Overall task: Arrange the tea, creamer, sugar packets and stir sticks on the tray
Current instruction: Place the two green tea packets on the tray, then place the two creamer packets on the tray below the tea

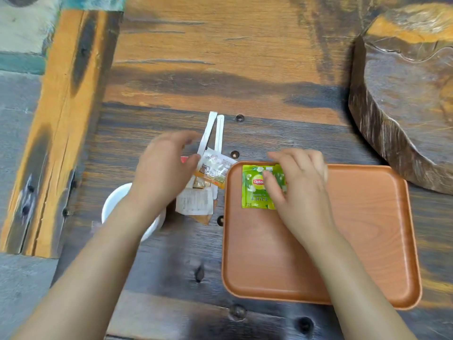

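I see right hand (301, 190) pinching green tea packet (255, 190): thumb on face, fingers over far edge. Packet lies in tray (367, 229) far-left corner. Left hand (164, 173) blurred, fingers spread over packet pile (215, 168) by 2 stir sticks (215, 128).

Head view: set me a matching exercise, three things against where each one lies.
Things:
1. green tea packet
2. stir sticks
3. white bowl

Places:
A. partly under the left arm
B. in the far left corner of the tray
C. on the table, beyond the loose packets

Pairs: 1-B, 2-C, 3-A
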A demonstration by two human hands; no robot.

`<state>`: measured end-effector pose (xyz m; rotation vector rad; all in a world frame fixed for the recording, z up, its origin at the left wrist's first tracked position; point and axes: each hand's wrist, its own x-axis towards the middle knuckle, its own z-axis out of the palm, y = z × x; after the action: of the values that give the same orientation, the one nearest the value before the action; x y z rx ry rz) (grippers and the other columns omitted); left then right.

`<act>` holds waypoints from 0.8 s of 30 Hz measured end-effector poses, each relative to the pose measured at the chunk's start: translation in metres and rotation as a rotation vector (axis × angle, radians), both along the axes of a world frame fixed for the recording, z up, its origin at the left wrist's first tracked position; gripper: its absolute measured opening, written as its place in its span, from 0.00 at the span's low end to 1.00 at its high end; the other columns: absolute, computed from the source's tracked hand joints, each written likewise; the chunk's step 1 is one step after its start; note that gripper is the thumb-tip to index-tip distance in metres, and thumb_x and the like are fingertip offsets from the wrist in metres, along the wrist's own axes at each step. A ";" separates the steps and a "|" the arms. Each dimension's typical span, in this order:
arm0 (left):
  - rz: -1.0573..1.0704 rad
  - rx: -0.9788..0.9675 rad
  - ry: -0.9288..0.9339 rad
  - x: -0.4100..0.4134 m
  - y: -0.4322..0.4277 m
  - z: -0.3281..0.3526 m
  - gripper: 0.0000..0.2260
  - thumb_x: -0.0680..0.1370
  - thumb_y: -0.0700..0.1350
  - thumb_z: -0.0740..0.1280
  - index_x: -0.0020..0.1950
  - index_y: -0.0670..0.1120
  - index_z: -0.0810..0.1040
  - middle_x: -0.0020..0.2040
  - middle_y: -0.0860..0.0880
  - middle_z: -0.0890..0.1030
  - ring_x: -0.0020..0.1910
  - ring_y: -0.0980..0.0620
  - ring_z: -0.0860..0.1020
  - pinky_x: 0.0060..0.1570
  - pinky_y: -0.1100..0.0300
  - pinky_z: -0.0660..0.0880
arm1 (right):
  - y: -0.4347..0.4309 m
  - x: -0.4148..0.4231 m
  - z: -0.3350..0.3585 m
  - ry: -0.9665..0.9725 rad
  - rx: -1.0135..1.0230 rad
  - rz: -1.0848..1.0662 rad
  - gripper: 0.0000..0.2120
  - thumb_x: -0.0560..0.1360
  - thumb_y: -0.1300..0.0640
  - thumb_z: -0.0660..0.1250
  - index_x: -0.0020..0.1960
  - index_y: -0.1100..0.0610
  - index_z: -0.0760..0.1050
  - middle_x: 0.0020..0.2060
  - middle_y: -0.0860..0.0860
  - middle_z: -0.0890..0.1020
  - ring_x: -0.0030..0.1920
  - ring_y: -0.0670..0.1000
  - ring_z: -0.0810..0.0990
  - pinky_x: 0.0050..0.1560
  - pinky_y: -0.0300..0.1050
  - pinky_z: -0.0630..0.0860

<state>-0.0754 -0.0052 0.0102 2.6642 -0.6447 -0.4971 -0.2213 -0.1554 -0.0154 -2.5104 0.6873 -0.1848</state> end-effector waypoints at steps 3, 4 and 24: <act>-0.026 0.263 0.149 0.034 0.009 -0.007 0.19 0.71 0.46 0.71 0.60 0.45 0.75 0.56 0.44 0.80 0.55 0.43 0.77 0.55 0.52 0.73 | 0.020 0.039 0.005 0.123 -0.107 0.170 0.17 0.73 0.46 0.65 0.56 0.56 0.76 0.51 0.53 0.78 0.55 0.57 0.70 0.50 0.47 0.57; -0.062 0.303 0.183 0.038 0.010 -0.011 0.19 0.70 0.46 0.72 0.59 0.44 0.75 0.56 0.43 0.80 0.55 0.43 0.76 0.54 0.53 0.73 | 0.028 0.050 0.004 0.180 -0.129 0.213 0.18 0.73 0.44 0.64 0.56 0.56 0.75 0.52 0.53 0.77 0.56 0.56 0.68 0.51 0.48 0.56; -0.083 0.275 0.294 0.047 0.005 -0.033 0.11 0.70 0.42 0.72 0.44 0.46 0.70 0.42 0.49 0.74 0.44 0.48 0.71 0.42 0.58 0.66 | 0.060 0.082 -0.026 0.250 -0.081 0.287 0.23 0.71 0.54 0.67 0.65 0.55 0.67 0.58 0.54 0.70 0.59 0.56 0.65 0.55 0.50 0.59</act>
<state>-0.0284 -0.0006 -0.0228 2.7386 -0.6368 -1.0454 -0.1397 -0.0955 -0.0410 -2.7017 0.4113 0.2109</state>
